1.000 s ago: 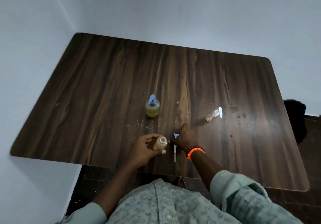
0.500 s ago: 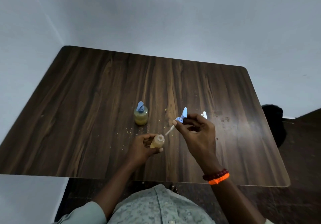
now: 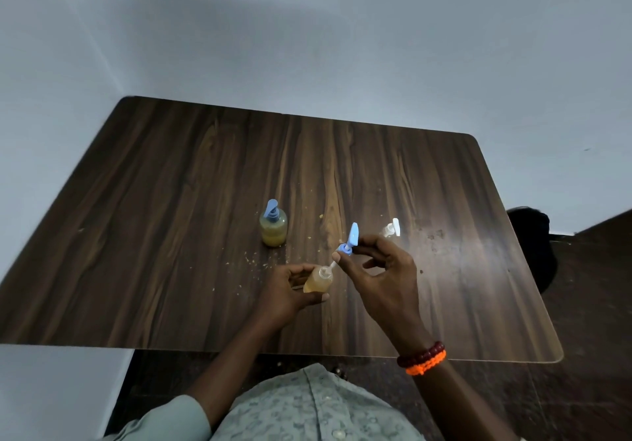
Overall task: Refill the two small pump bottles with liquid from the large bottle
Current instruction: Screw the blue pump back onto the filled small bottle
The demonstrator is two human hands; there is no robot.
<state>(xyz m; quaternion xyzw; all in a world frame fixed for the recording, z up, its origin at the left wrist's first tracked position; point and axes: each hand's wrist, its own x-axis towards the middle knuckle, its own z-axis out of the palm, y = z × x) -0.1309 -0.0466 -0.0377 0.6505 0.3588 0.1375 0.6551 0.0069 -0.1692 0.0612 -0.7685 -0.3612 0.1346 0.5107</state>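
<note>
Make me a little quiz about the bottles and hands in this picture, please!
1. True or false: the left hand holds a small bottle of amber liquid.
2. What colour is the pump head in the right hand? A red, B blue, C green.
3. How many bottles are on the table, not held?

Key: 1 true. 2 B. 3 two: the blue-pump bottle standing and a clear bottle lying down.

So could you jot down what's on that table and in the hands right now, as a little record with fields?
left hand: holds small open bottle of amber liquid, tilted
right hand: holds blue pump head, its white tube at the bottle's mouth
standing on dark wooden table: capped blue-pump bottle of yellowish liquid
behind right hand: clear bottle with white pump, partly hidden
</note>
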